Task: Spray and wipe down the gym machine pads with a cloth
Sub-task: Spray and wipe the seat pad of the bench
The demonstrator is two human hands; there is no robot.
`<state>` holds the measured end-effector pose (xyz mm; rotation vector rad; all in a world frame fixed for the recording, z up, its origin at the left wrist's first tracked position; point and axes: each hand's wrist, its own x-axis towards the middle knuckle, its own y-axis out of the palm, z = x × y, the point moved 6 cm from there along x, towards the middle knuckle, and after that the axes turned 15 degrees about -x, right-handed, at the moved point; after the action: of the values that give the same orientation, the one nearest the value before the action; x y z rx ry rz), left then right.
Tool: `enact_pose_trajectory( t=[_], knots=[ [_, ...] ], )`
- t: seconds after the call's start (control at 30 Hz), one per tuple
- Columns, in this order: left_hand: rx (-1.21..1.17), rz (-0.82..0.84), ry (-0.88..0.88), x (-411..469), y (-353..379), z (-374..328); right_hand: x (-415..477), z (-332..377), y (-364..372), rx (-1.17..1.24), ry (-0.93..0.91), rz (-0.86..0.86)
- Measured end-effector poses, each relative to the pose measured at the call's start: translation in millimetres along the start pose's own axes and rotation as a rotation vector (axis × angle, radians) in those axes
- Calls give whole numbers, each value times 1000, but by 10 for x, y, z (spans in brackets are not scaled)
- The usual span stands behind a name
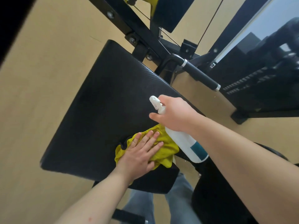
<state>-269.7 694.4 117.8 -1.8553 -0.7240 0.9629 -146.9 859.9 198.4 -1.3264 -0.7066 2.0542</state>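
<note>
A person's left hand [142, 151] presses flat, fingers straight, on a yellow cloth [166, 149] near the close edge of a gym machine's black pad [105, 102]. The right hand [174, 113] grips the neck of a white spray bottle [186, 143], nozzle aimed across the pad. Spraying appears to be the step in hand; next, the cloth likely needs sweeping over the pad's far half. The bottle's teal label [198, 150] shows no legible writing.

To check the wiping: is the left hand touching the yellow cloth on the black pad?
Touching. The head view shows the left hand flat on the crumpled yellow cloth.
</note>
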Motion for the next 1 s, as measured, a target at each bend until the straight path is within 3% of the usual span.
enact_pose_trajectory(
  t=[0.27, 0.7, 0.8, 0.9, 1.0],
  knots=[
    [8, -11, -35, -129, -6, 69, -42, 221, 53, 23, -90, -29],
    [-11, 16, -96, -21, 49, -47, -197, -235, 147, 176, 131, -64],
    [-43, 51, -80, 331, -13, -55, -249, -420, 249, 264, 204, -1],
    [7, 129, -77, 937, -170, -42, -360, -687, 303, 388, 290, -80],
    [60, 76, -69, 1444, -344, -27, -517, -1024, 354, 409, 433, -150]
  ],
)
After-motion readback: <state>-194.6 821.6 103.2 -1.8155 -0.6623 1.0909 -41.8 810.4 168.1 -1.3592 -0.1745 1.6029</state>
